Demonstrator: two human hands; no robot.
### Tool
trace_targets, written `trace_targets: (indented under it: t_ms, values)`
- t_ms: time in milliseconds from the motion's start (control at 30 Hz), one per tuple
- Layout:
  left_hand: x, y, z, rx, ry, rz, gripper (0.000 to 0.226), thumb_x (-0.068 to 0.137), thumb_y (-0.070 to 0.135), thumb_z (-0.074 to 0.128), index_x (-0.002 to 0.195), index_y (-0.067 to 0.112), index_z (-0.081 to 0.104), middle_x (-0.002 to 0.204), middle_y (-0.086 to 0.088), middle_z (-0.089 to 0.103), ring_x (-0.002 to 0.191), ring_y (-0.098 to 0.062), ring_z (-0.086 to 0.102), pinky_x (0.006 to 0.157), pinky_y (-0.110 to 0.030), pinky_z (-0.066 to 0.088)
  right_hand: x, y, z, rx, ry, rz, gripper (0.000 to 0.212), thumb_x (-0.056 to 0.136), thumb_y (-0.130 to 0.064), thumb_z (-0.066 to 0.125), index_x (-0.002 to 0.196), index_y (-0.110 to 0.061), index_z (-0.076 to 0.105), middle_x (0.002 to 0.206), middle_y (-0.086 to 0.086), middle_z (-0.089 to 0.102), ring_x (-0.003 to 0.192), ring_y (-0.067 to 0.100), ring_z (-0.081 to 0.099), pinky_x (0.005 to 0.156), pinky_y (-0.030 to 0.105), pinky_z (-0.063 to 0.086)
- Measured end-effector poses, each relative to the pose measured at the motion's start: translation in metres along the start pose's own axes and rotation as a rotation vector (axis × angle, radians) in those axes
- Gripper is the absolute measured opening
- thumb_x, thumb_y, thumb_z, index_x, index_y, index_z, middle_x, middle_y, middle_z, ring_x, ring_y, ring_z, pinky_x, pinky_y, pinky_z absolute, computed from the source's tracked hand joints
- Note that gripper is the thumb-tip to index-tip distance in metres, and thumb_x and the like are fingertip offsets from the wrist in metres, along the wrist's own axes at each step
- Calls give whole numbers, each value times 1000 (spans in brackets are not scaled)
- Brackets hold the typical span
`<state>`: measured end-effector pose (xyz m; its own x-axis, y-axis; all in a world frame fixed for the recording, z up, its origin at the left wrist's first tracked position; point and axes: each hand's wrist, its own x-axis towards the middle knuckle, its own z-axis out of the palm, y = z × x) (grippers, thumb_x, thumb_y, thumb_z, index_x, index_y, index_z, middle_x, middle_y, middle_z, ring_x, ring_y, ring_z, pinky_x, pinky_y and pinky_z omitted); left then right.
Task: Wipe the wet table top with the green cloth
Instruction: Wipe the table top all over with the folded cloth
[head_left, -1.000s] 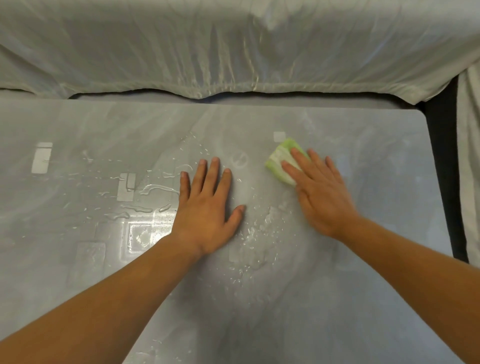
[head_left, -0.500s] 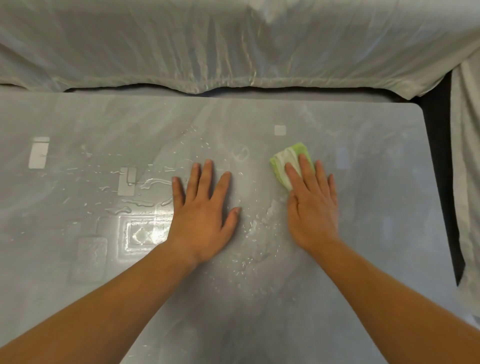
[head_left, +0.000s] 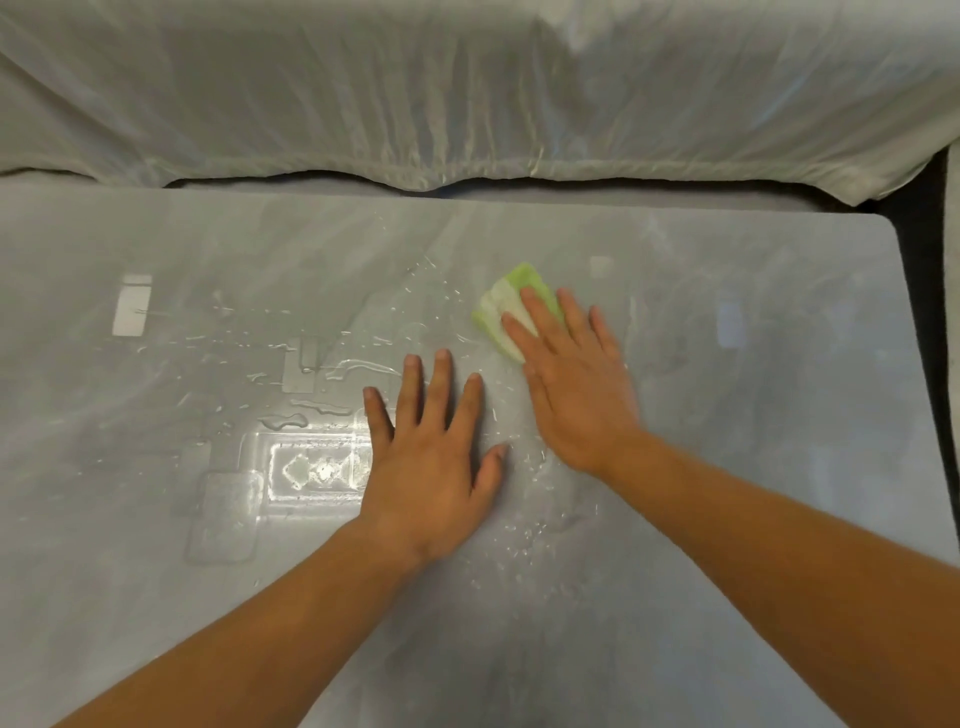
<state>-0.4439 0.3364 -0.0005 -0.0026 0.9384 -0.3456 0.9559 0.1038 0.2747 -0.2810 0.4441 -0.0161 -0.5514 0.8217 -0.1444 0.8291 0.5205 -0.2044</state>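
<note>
A folded green and white cloth (head_left: 496, 306) lies on the grey glossy table top (head_left: 753, 405), a little right of centre. My right hand (head_left: 574, 384) presses flat on the cloth, fingers spread over its near half, which they hide. My left hand (head_left: 434, 457) rests palm down on the table just left of it, fingers apart, holding nothing. Water drops and small puddles (head_left: 311, 410) spread over the table to the left of and between my hands.
A pale sheet-covered piece of furniture (head_left: 467, 88) runs along the table's far edge. The table's right edge (head_left: 914, 364) borders a dark gap. Ceiling lights reflect in the wet surface at the left.
My right hand has slid the cloth leftward, closer to my left hand and the wet patch. My left hand has stayed flat in the same place.
</note>
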Motion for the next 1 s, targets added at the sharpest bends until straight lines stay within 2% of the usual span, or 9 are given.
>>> trace_targets:
  t_ms: [133, 167, 333, 500, 567, 667, 700, 867, 1000]
  values:
    - [0, 1, 0, 8, -2, -7, 82, 94, 66, 11, 159, 17, -2, 165, -5, -21, 147, -27, -31, 116, -64, -11, -26, 26, -9, -15, -98, -257, 53, 103, -26, 32, 155, -33, 25, 167, -6, 12, 154, 27, 5, 124, 52, 9]
    - [0, 2, 1, 17, -4, -6, 83, 94, 67, 11, 158, 16, -2, 165, -5, -21, 147, -27, -31, 116, -64, -11, -18, 33, -12, -4, -94, -251, 52, 103, -25, 32, 155, -33, 27, 166, -6, 14, 154, 27, 7, 124, 51, 8]
    - [0, 0, 5, 18, 9, -1, 86, 93, 72, 10, 158, 16, 3, 166, -6, -18, 147, -28, -30, 116, -64, -13, -10, 12, -5, 55, 14, 44, 53, 103, -22, 35, 154, -32, 27, 167, -5, 12, 154, 29, 7, 124, 51, 8]
    - [0, 1, 6, 24, 15, 2, 87, 92, 73, 10, 158, 16, 1, 165, -6, -18, 148, -29, -29, 115, -65, -12, -61, 36, -5, -39, -87, -284, 54, 101, -27, 35, 154, -32, 29, 166, -4, 16, 154, 27, 12, 123, 48, 13]
    - [1, 1, 7, 40, 27, -2, 87, 92, 73, 10, 158, 16, 3, 166, -7, -17, 148, -30, -27, 115, -66, -11, -55, 55, -12, -14, -78, -211, 52, 102, -28, 33, 153, -33, 31, 165, -6, 18, 153, 26, 13, 123, 51, 15]
    - [1, 2, 9, 46, 44, -9, 87, 92, 73, 11, 157, 16, 6, 166, -8, -13, 149, -31, -25, 115, -66, -10, -58, 38, -8, 92, 8, 97, 52, 101, -27, 33, 153, -32, 32, 165, -6, 17, 153, 28, 12, 122, 54, 14]
    - [2, 2, 9, 44, 49, -14, 86, 92, 72, 11, 157, 16, 6, 166, -7, -13, 149, -31, -24, 115, -66, -10, -67, 25, -2, 78, 33, 136, 53, 101, -27, 33, 153, -31, 31, 166, -4, 16, 153, 30, 12, 122, 54, 14]
    - [2, 1, 6, 45, 27, -18, 84, 92, 72, 10, 157, 19, 2, 166, -6, -16, 149, -30, -26, 115, -64, -13, -109, 27, 8, 1, -55, -134, 52, 103, -30, 27, 154, -36, 26, 167, -9, 12, 154, 24, 9, 123, 53, 9]
    - [-15, 6, 5, 26, 70, 6, 76, 95, 67, 14, 156, 22, 12, 167, -10, -6, 151, -30, -20, 116, -61, -15, -112, 34, 4, 144, 26, 165, 51, 103, -30, 26, 153, -39, 27, 165, -13, 11, 154, 21, 7, 124, 49, 6]
